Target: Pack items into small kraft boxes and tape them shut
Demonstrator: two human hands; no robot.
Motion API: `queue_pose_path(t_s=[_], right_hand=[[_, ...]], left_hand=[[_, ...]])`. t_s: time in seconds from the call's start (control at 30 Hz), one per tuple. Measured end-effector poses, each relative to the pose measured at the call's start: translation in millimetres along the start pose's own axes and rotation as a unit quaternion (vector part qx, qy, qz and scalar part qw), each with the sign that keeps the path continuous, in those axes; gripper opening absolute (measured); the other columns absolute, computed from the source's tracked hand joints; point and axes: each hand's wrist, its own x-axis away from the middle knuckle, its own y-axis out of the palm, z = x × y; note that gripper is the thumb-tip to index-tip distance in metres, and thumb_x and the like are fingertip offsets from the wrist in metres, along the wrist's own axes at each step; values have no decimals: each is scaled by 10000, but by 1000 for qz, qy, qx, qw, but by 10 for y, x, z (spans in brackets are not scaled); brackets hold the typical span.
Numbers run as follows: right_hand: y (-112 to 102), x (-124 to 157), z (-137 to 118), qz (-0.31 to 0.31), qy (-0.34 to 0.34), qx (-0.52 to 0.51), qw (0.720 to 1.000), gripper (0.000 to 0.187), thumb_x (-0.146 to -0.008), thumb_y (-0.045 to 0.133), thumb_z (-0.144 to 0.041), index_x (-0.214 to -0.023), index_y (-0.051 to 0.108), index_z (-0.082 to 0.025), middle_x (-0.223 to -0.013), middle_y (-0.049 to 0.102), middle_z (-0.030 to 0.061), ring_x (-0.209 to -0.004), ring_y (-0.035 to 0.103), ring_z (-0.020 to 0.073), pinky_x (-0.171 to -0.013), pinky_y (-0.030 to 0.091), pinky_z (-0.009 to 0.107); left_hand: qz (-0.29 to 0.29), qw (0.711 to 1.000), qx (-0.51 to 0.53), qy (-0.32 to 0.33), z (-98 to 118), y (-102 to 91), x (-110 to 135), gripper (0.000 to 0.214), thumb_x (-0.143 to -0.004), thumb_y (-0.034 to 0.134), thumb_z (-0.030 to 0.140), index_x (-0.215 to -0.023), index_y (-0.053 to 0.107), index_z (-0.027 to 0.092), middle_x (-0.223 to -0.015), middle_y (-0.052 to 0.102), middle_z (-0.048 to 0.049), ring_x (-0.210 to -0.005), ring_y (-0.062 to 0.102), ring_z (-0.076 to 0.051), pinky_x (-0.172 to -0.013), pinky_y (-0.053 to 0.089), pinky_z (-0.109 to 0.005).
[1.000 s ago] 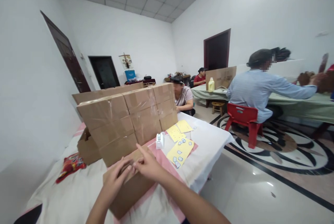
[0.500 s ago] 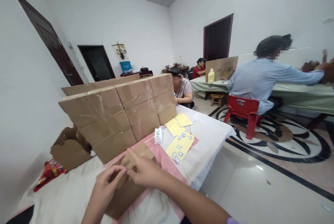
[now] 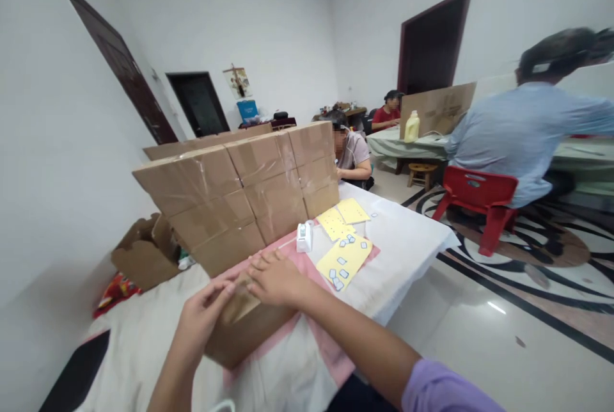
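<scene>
A small brown cardboard box stands on the cloth in front of me. At its left upper edge is my left hand, its fingers and thumb closed about the edge. My right hand lies across the top of the box, palm down with the fingers stretched out, and hides much of that face. Beyond it, a small white device rests on the pink cloth. Yellow sheets with small white, dark-edged pieces lie to the right of the device.
Stacked, taped cartons form a wall behind the box. An open carton is at the left. The white-covered table ends at the right above the floor. Several people sit beyond, one on a red chair.
My right hand has gone from fingertips gathered beside my left hand to lying spread on the box top. The whole view has shifted, and the person in blue has moved.
</scene>
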Motion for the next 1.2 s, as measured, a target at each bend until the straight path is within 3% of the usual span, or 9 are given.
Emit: queue_pose_path(t_s=[0.2,0.4,0.67,0.8,0.9,1.03,1.2], right_hand=[[-80,25,-9,-5,1,-15,1000,515,-1032,451,-422,-1458,529,-145,-1587,433,133,-1486,355,347,-1198,267,539],[-78,6,-6,-15,6,7,1000,499,-1049,405,-424,-1469,522,-182,-1601,417,96,-1494,347,322,-1209,256,533],[-127,29,-36,-5,0,11,1000,488,-1051,405,-396,-1461,536,-165,-1579,451,109,-1478,373,318,-1199,268,506],[-116,23,-35,-5,2,13,1000,498,-1048,408,-396,-1468,529,-156,-1584,444,101,-1481,363,327,-1198,268,505],[-108,22,-31,-7,4,10,1000,499,-1043,413,-390,-1468,531,-156,-1589,437,97,-1481,360,334,-1191,278,515],[-93,24,-12,4,0,9,1000,497,-1040,419,-386,-1466,538,-161,-1568,467,99,-1473,378,330,-1182,291,515],[-70,20,-20,12,-9,8,1000,497,-1033,435,-373,-1449,558,-130,-1542,500,112,-1436,423,344,-1175,302,524]], left_hand=[[-4,994,12,-107,10,-246,-115,648,-547,714,811,-710,721,184,-1254,690,-189,-1213,599,-388,-1147,379,-558],[-68,985,4,-157,-23,-320,-99,555,-573,740,764,-699,745,223,-1377,624,-127,-1253,571,-355,-1168,349,-506],[-94,988,-53,-109,-132,-176,-139,500,-633,724,726,-691,741,229,-1290,624,-128,-1320,512,-347,-1149,369,-477],[-67,990,-99,-72,-191,-123,-129,407,-659,749,640,-730,735,240,-1413,539,-96,-1373,437,-350,-1198,284,-518],[-37,989,-125,-63,-244,-119,-101,385,-687,759,571,-921,744,266,-1489,479,-69,-1435,338,-359,-1225,195,-570],[-50,991,-106,-62,-314,-109,-90,591,-731,735,547,-1263,651,306,-1411,569,-67,-1360,453,-316,-1196,300,-526],[-36,993,-81,-75,-372,-42,-109,505,-782,682,504,-1238,682,288,-1320,649,-59,-1278,539,-298,-1170,353,-500]])
